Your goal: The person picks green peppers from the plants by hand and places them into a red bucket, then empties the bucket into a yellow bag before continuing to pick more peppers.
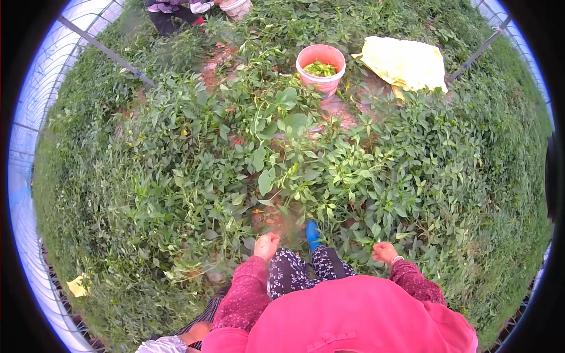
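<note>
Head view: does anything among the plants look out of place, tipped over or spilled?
A yellow scrap lies among the plants at lower left; perhaps stray litter, it sits apart from the pink bucket and pale yellow sack. The bucket stands upright, no spill visible.

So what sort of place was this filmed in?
Probably a greenhouse or polytunnel: a ribbed, pale wall curves alongside, dense plants cover most of the ground, and a bucket holds greens.

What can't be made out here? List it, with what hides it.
In the head view:
Sack: contents, hidden by its own fabric.
Bucket: floor, hidden by green produce.
Co-worker: upper body, cut off by top edge.
Left hand, right hand: too small to tell whether anything is held.
</note>
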Motion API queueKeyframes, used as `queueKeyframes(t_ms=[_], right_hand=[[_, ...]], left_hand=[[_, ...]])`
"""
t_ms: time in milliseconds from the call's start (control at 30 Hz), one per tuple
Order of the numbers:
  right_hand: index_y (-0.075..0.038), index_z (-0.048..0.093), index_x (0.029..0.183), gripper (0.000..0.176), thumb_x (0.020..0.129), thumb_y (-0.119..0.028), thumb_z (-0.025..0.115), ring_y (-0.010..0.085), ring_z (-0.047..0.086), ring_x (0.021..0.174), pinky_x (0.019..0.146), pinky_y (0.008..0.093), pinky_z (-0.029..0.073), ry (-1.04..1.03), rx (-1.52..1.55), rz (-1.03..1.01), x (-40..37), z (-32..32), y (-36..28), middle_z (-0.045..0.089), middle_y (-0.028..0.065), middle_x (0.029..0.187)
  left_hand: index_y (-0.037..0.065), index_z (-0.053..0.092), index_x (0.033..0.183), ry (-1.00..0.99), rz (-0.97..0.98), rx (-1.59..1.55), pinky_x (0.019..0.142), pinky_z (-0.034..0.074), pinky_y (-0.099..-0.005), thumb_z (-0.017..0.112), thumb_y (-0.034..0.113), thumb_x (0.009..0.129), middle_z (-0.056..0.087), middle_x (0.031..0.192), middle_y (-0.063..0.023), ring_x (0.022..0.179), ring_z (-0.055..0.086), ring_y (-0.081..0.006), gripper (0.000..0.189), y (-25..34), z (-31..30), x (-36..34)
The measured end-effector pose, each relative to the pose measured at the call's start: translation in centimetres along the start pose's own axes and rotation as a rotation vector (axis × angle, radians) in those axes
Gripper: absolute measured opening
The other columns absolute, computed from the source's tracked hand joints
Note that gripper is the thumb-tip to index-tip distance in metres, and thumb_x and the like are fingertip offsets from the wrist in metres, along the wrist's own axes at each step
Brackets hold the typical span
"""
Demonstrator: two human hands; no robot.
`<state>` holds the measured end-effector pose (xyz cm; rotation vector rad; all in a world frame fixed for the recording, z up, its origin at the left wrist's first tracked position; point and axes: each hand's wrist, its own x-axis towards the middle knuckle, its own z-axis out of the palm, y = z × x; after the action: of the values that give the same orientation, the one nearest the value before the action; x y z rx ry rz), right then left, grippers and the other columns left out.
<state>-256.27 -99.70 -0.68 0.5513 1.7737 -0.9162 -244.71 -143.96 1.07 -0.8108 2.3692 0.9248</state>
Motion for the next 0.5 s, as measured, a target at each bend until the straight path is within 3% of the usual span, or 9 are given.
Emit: queueKeyframes(t_ms=[100,167,233,300,500], right_hand=[[-0.001,0.056,0.108,0.024,0.09,-0.015,0.049,0.0163,0.063,0.07,0.057,0.0278,0.05,0.003,0.011,-0.019,1.3,-0.3,-2.3,0.065,0.0093,0.086],[-0.001,0.056,0.109,0.026,0.089,-0.016,0.048,0.0158,0.063,0.071,0.059,0.0277,0.049,0.006,0.018,-0.067,2.5,0.0,-3.5,0.064,0.0091,0.088],[-0.001,0.055,0.11,0.026,0.089,-0.015,0.048,0.0156,0.063,0.074,0.064,0.0275,0.05,-0.024,0.082,-0.084,1.4,0.7,-6.4,0.064,0.0086,0.091],[-0.005,0.056,0.109,0.024,0.089,-0.017,0.05,0.0147,0.063,0.071,0.058,0.0267,0.049,-0.045,0.132,-0.137,2.8,1.8,-6.0,0.065,0.0077,0.089],[-0.005,0.056,0.107,0.022,0.088,-0.015,0.05,0.0135,0.062,0.071,0.057,0.0265,0.048,-0.04,0.287,-0.177,1.2,3.2,-6.2,0.063,0.006,0.086]], left_hand=[[0.008,0.066,0.091,-0.033,-0.174,-0.037,0.08,0.047,-0.0382,0.057,0.024,0.077,0.066,0.089,-0.0153,0.089,0.061,-0.0316,0.023,-1.8,-1.1,-0.6],[0.008,0.068,0.088,0.022,-0.136,-0.013,0.079,0.048,-0.0382,0.055,0.025,0.077,0.066,0.088,-0.015,0.088,0.062,-0.0319,0.023,-3.5,-1.8,-1.1],[0.008,0.069,0.087,0.001,-0.227,-0.053,0.079,0.048,-0.0386,0.054,0.025,0.077,0.066,0.088,-0.0156,0.087,0.063,-0.0318,0.025,-7.3,-1.3,-0.5],[0.007,0.069,0.089,-0.007,-0.283,-0.149,0.079,0.048,-0.0389,0.055,0.025,0.076,0.066,0.088,-0.0165,0.086,0.063,-0.0311,0.026,-11.4,-0.2,0.2],[0.005,0.068,0.088,-0.183,-0.217,-0.042,0.079,0.048,-0.0392,0.055,0.025,0.075,0.066,0.087,-0.0176,0.086,0.063,-0.0313,0.027,-10.0,-0.1,2.7]])
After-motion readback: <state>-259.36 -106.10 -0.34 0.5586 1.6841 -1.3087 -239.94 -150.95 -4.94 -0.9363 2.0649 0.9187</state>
